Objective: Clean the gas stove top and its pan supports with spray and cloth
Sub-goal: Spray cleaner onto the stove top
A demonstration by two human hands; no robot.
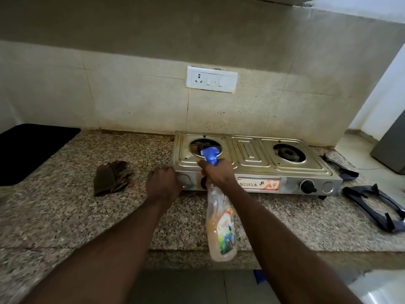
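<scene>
Speckled granite table (65, 216) carries the gas stove (252, 154) at centre frame. Over its left burner (195, 148) the right grip (217, 175) is clamped round the spray bottle (221, 229) neck. The left grip (163, 183) curls round the stove's left front corner. A cloth (111, 177) lies left, pan supports (372, 205) right.
</scene>
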